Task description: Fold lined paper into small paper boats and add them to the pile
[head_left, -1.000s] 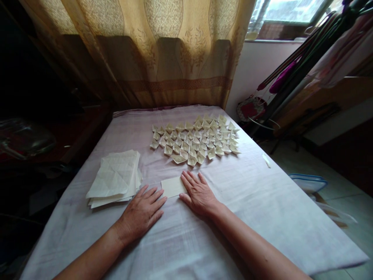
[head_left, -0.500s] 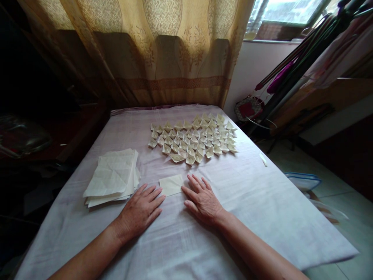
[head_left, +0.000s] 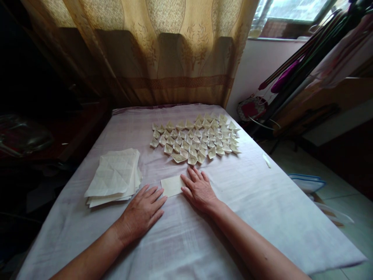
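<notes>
A small folded cream paper (head_left: 172, 185) lies on the pale cloth of the table (head_left: 262, 202). My right hand (head_left: 199, 190) rests flat beside it, fingers stretched out, its thumb side touching the paper's right edge. My left hand (head_left: 142, 213) lies flat on the cloth just below and left of the paper, fingers spread, holding nothing. A stack of cream paper sheets (head_left: 114, 177) sits to the left. Several small folded paper boats (head_left: 194, 138) are laid out in rows further back.
A patterned curtain (head_left: 163, 50) hangs behind the table. A loose paper scrap (head_left: 266, 160) lies near the right edge. On the right stand a rack with clothes (head_left: 314, 58) and a blue-rimmed lid on the floor (head_left: 307, 182). The left side is dark.
My right hand drew back off the folded paper, then slid forward to its right edge again. My left hand has stayed flat in place.
</notes>
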Demonstrator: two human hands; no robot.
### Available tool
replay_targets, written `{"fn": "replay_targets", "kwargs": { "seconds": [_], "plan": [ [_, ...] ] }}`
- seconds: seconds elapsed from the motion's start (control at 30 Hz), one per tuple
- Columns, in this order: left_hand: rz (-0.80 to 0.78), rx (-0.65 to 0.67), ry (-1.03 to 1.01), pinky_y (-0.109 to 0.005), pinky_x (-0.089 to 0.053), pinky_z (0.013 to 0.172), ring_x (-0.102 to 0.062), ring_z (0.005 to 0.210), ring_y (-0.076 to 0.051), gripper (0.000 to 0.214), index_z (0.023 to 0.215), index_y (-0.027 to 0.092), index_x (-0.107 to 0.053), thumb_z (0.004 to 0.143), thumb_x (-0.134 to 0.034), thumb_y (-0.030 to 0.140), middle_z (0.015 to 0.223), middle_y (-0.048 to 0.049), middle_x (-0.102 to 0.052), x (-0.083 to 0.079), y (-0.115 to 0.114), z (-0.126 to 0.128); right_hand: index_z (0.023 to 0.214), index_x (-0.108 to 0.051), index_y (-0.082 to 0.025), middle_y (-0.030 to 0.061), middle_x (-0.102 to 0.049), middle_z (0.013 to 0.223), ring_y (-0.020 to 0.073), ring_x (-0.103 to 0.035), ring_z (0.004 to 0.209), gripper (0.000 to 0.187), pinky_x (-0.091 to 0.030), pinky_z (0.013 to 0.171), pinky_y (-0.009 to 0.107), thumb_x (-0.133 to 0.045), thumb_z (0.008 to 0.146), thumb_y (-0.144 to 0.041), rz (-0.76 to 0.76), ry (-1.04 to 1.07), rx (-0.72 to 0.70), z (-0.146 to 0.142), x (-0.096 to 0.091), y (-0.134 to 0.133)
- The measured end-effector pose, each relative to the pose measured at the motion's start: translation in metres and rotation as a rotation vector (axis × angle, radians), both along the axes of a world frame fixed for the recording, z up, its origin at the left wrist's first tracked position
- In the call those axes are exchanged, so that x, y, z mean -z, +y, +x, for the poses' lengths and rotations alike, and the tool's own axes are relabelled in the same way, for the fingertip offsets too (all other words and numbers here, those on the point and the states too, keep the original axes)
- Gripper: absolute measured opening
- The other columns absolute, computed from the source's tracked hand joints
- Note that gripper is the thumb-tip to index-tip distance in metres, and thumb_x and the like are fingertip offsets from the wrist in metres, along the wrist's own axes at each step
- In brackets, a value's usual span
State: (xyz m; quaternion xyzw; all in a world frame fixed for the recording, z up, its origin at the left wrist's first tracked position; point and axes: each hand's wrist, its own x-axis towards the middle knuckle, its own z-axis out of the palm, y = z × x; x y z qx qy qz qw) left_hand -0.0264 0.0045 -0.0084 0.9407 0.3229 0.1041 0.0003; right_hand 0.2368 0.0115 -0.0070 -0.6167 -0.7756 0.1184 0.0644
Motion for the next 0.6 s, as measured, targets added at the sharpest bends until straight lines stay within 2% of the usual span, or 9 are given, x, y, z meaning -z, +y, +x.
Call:
{"fn": "replay_targets", "kwargs": {
  "seconds": [0.13,0.37,0.6],
  "plan": [
    [0.006,-0.022,-0.009,-0.046,-0.026,0.114,-0.054,0.123,-0.024,0.033,0.125,0.028,-0.063,0.098,-0.049,0.040,0.130,-0.0047,-0.065,0.000,-0.002,0.003,0.144,-0.049,-0.025,0.0161,-0.032,0.158,0.0331,-0.024,0.147,0.053,-0.020,0.116,0.055,-0.049,0.097,-0.050,0.004,0.005,-0.006,0.002,0.001,-0.007],
    [-0.013,-0.020,0.012,-0.047,-0.028,0.113,-0.056,0.121,-0.025,0.033,0.123,0.027,-0.065,0.098,-0.048,0.041,0.130,-0.0044,-0.066,-0.005,0.000,0.004,0.142,-0.052,-0.028,0.0147,-0.032,0.158,0.0330,-0.026,0.147,0.051,-0.020,0.116,0.054,-0.050,0.096,-0.050,0.026,0.019,-0.042,0.017,0.005,-0.040],
    [-0.039,-0.015,0.027,-0.048,-0.028,0.112,-0.057,0.119,-0.026,0.030,0.118,0.030,-0.067,0.097,-0.050,0.041,0.125,-0.0028,-0.068,-0.012,0.006,0.007,0.135,-0.059,-0.028,0.0142,-0.036,0.156,0.0348,-0.029,0.145,0.045,-0.020,0.115,0.057,-0.054,0.094,-0.048,0.060,0.013,-0.045,0.009,-0.002,-0.028]
  ]
}}
